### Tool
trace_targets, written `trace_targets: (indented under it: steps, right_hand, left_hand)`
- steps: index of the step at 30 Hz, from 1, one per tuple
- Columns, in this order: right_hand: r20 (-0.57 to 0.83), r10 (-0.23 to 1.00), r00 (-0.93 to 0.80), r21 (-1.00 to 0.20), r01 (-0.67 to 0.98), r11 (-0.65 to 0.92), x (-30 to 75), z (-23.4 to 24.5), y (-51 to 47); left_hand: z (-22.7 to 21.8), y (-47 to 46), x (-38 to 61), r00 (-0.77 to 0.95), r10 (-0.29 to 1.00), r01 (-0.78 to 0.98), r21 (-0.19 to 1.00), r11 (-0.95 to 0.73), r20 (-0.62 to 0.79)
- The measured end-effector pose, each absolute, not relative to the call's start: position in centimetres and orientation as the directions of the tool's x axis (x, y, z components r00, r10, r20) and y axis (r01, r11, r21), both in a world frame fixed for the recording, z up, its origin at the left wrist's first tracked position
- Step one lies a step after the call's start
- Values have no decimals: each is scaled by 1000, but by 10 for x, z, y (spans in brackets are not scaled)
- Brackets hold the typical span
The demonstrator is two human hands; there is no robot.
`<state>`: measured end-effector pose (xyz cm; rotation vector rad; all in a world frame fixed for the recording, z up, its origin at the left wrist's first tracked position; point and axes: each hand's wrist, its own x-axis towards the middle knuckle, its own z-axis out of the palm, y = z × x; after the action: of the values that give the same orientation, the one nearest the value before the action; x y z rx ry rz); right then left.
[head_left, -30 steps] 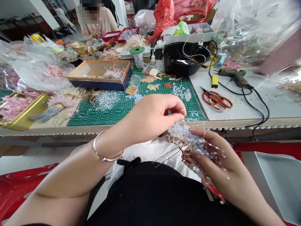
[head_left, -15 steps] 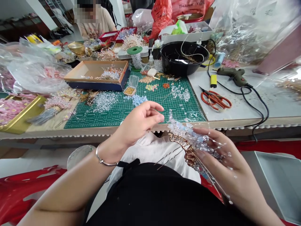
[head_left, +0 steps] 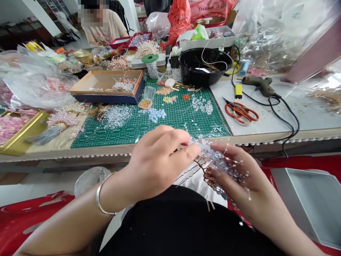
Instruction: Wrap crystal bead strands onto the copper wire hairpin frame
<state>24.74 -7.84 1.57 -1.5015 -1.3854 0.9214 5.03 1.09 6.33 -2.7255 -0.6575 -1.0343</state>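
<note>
Above my lap, my right hand holds a beaded hair ornament between thumb and fingers. Clear beads on fine wires and pale blue petals cover it, along a gold-coloured wire base. Long thin pins stick out below it toward my lap. My left hand, with a silver bangle at the wrist, has its thumb and fingers closed on the ornament's left end. Its fingertips partly cover that end. Past my hands, blue petals and clear beads lie on the green cutting mat.
Red-handled scissors and a glue gun with a trailing cord lie at right. A black basin, a shallow box and a wire spool stand behind. A gold tin is at left. A person sits across.
My left hand has moved right and closed on the ornament's left end. The ornament has turned slightly in my right hand, and its long pins point differently.
</note>
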Motion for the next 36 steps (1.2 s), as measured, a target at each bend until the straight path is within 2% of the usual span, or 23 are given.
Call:
trace_targets:
  steps: [2,6,12,17,23,30,36]
  right_hand:
    - [41,996,82,-928,373,8,246,17,-80]
    - [31,997,75,-919,393,-1,245,19,-84]
    - [-26,997,67,-912,407,-51,244,24,-85]
    - [-21,998,52,-916,400,-40,247,22,-83]
    - [-106,994,35,-947,302,-112,250,16,-83]
    - [-212,977,-12,-941,271,-201,252,16,-84]
    - [-279,960,-8,-952,134,-276,252,17,-83]
  left_hand:
    - [69,18,50,704,353,461,-18,-887,616]
    - [78,24,50,802,363,400,25,-916,474]
    - [76,16,52,893,240,274,-36,-961,382]
    - [77,17,54,916,312,331,-39,-943,251]
    - [85,25,60,953,299,297,52,-954,52]
    - [86,32,68,962,257,239,174,-955,94]
    - [91,30,62,964,261,251,145,-957,55]
